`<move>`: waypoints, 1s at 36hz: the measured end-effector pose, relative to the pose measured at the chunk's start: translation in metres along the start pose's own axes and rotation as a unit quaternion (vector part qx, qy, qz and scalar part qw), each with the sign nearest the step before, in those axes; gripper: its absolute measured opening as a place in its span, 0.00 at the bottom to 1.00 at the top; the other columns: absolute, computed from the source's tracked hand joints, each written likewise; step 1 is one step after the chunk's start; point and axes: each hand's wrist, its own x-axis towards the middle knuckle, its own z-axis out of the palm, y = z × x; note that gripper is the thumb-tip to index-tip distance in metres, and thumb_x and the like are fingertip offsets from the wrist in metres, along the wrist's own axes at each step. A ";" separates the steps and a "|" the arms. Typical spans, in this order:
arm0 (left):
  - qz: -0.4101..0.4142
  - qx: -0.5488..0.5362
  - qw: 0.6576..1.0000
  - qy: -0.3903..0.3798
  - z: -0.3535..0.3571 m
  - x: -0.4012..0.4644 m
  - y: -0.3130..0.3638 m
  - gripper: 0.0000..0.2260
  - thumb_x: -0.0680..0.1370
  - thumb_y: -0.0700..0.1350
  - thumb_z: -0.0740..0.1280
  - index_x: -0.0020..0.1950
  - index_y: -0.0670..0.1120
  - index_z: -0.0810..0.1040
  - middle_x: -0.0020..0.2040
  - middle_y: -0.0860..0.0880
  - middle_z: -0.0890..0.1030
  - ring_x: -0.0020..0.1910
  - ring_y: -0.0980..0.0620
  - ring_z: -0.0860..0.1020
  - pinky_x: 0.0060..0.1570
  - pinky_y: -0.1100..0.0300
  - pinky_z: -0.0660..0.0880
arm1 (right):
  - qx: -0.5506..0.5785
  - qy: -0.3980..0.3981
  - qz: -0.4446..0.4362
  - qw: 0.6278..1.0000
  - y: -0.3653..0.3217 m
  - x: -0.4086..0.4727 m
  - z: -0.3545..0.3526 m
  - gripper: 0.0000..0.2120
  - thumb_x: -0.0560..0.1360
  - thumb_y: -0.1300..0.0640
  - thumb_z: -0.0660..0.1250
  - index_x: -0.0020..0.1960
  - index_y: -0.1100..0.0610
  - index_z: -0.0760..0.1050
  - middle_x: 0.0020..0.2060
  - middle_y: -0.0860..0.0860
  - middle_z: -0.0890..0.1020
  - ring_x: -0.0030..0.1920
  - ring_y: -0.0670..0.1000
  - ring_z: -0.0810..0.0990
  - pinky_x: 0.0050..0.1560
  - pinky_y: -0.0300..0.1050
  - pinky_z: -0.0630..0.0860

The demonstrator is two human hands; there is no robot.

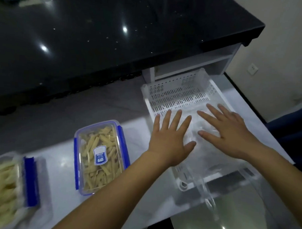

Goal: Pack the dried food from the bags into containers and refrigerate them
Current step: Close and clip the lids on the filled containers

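Note:
A white perforated basket [167,96] lies on the white table at the right, with clear, seemingly empty plastic bags [196,127] lying flat in it. My left hand [170,138] and my right hand [231,134] rest flat on the bags, fingers spread, holding nothing. To the left stands a lidded clear container [99,155] with blue clips, full of pale dried food strips. At the far left edge sits a second container [5,182] of dried food with a blue clip; it is blurred and partly cut off.
A black glossy counter [116,33] runs across the back, above a white shelf unit [210,65]. A clear plastic piece [207,192] juts from the basket's near end over the table edge. A wall socket [252,68] is at the right.

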 end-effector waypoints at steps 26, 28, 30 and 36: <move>-0.464 -0.264 0.824 0.187 0.134 -0.580 -0.237 0.38 0.78 0.67 0.60 0.80 0.61 0.42 0.83 0.50 0.39 0.80 0.47 0.37 0.79 0.47 0.41 | 0.065 -0.093 -0.271 0.956 -0.479 -0.190 0.219 0.31 0.76 0.32 0.59 0.71 0.25 0.44 0.79 0.39 0.42 0.79 0.46 0.38 0.76 0.50 0.43; -0.478 -0.265 0.820 0.171 0.145 -0.598 -0.244 0.39 0.78 0.67 0.59 0.81 0.60 0.41 0.82 0.48 0.39 0.80 0.45 0.37 0.78 0.47 0.41 | 0.041 -0.098 -0.282 0.953 -0.492 -0.198 0.225 0.30 0.76 0.32 0.59 0.70 0.24 0.43 0.79 0.39 0.42 0.79 0.45 0.37 0.76 0.50 0.43; -0.488 -0.273 0.813 0.165 0.152 -0.611 -0.251 0.39 0.78 0.68 0.59 0.81 0.60 0.39 0.82 0.48 0.38 0.80 0.44 0.37 0.78 0.47 0.41 | 0.024 -0.105 -0.300 0.948 -0.505 -0.201 0.228 0.31 0.76 0.32 0.59 0.72 0.24 0.43 0.79 0.39 0.41 0.79 0.45 0.38 0.77 0.50 0.44; -0.486 -0.294 0.805 0.172 0.147 -0.626 -0.299 0.41 0.77 0.66 0.63 0.81 0.60 0.40 0.82 0.50 0.38 0.81 0.45 0.37 0.77 0.47 0.41 | -0.004 -0.100 -0.344 0.933 -0.554 -0.180 0.230 0.37 0.76 0.32 0.60 0.77 0.31 0.44 0.80 0.41 0.40 0.80 0.47 0.40 0.78 0.52 0.48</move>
